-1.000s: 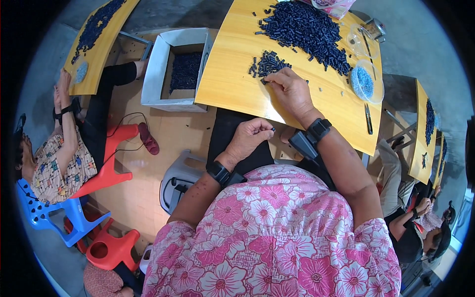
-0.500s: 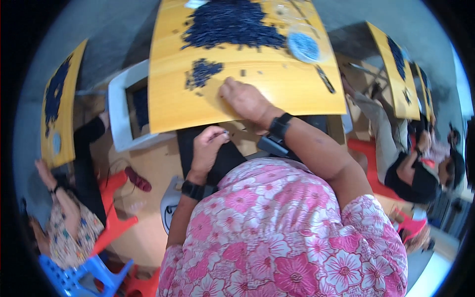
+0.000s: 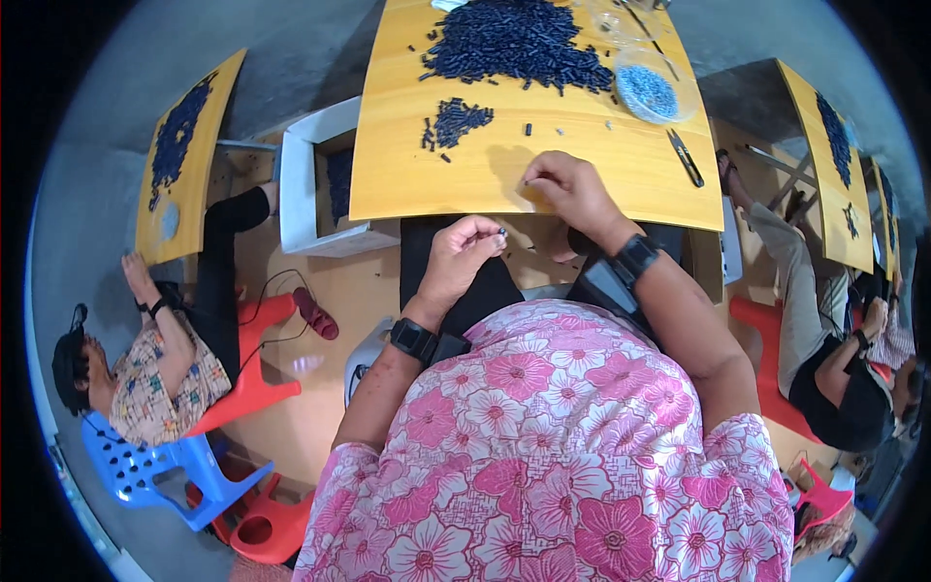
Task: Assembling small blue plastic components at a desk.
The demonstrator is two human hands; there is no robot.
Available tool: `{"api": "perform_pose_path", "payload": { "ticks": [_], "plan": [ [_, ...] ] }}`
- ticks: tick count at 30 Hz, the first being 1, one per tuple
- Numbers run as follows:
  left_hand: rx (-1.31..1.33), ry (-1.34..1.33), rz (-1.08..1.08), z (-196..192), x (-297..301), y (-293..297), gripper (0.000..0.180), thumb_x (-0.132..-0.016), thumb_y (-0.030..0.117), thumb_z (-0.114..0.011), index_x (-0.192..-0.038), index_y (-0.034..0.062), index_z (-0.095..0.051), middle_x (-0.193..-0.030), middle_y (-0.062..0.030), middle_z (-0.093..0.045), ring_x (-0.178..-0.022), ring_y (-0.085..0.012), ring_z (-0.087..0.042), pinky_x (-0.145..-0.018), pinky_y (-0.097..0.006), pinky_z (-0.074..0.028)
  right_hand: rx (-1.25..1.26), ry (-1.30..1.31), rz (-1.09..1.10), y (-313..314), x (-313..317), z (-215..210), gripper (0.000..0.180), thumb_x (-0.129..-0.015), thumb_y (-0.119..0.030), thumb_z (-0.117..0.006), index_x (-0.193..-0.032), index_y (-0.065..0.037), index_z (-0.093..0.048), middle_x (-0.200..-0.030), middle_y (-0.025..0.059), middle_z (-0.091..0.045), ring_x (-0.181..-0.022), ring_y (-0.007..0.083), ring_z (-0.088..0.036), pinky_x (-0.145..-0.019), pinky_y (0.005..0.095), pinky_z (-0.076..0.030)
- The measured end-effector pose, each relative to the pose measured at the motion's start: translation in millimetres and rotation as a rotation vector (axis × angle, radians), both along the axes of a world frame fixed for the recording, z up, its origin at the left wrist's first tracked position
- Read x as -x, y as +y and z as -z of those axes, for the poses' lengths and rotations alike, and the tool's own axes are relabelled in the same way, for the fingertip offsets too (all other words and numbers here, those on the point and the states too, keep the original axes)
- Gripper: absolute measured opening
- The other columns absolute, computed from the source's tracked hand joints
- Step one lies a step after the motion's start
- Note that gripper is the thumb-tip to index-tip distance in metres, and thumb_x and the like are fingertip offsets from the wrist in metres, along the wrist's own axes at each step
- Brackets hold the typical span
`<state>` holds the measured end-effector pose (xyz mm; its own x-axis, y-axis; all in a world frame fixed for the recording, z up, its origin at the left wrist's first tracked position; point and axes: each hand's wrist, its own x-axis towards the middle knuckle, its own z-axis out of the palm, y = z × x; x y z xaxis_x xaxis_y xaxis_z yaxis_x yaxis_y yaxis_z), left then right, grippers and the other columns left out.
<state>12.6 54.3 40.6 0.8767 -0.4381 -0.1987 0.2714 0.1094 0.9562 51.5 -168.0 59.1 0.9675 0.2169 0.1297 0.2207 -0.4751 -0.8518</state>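
Note:
Just off the table's front edge, my left hand (image 3: pixel 458 260) is closed in a pinch on a tiny dark piece with a pale tip (image 3: pixel 502 234). My right hand (image 3: pixel 574 197) hovers over the front part of the yellow table (image 3: pixel 427 184), thumb and fingertips pinched on a small dark piece (image 3: pixel 527 182). A small cluster of short dark tubes (image 3: pixel 459 121) lies beyond my left hand. One loose dark tube (image 3: pixel 529 129) rests past my right hand, near tiny pale bits (image 3: pixel 560 131).
A large heap of dark tubes (image 3: pixel 514 44) covers the table's far part. Right of it stands a clear bowl (image 3: pixel 648 93) of light-blue small pieces. Black-handled thread snips (image 3: pixel 686 158) lie at the right edge. A white box (image 3: pixel 320 242) stands left below; people sit at tables either side.
My right hand has drawn back from beside the small cluster, toward me and to the right, with a small dark piece now showing at its fingertips. My left hand keeps its pinch. The view has shifted.

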Motion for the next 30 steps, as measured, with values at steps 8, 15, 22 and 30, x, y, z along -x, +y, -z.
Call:
{"api": "perform_pose_path", "payload": {
  "ticks": [8, 15, 22, 30],
  "plan": [
    [-0.069, -0.12, 0.075, -48, -15, -9, 0.009, -0.088, 0.006, -0.063, -0.095, 0.001, -0.062, -0.089, -0.0009, -0.063, -0.081, -0.0073, -0.059, -0.077, -0.022, -0.049, -0.625, 0.424, 0.054, -15, 40, -37, 0.011, -0.087, -0.006, -0.059, -0.095, -0.004, -0.066, -0.072, -0.0006, -0.06, -0.065, 0.0056, -0.054, -0.062, 0.0206, -0.046],
    [-0.073, -0.152, 0.148, -63, -11, -29, 0.008, -0.087, 0.005, -0.064, -0.094, 0.0017, -0.062, -0.089, -0.0004, -0.064, -0.082, -0.0059, -0.059, -0.076, -0.021, -0.048, -0.771, 0.417, 0.035, -17, 53, -62, 0.01, -0.087, -0.004, -0.06, -0.096, -0.003, -0.065, -0.071, -0.0013, -0.058, -0.065, 0.0052, -0.054, -0.061, 0.0198, -0.045],
    [-0.114, -0.157, 0.146, -63, -11, -27, 0.008, -0.087, 0.005, -0.064, -0.094, 0.0019, -0.063, -0.088, 0.0006, -0.063, -0.081, -0.0052, -0.058, -0.076, -0.02, -0.048, -0.592, 0.444, -0.001, -15, 51, -64, 0.008, -0.089, -0.005, -0.06, -0.095, -0.002, -0.064, -0.068, -0.0016, -0.058, -0.062, 0.0053, -0.054, -0.056, 0.0202, -0.046],
    [-0.1, -0.175, 0.137, -60, -11, -25, 0.008, -0.087, 0.005, -0.063, -0.094, 0.0013, -0.062, -0.088, 0.0005, -0.063, -0.081, -0.0053, -0.057, -0.077, -0.021, -0.047, -0.597, 0.388, -0.025, -6, 49, -68, 0.008, -0.09, -0.004, -0.059, -0.095, -0.002, -0.064, -0.068, -0.0011, -0.057, -0.06, 0.006, -0.054, -0.053, 0.0207, -0.047]
  ]
}}
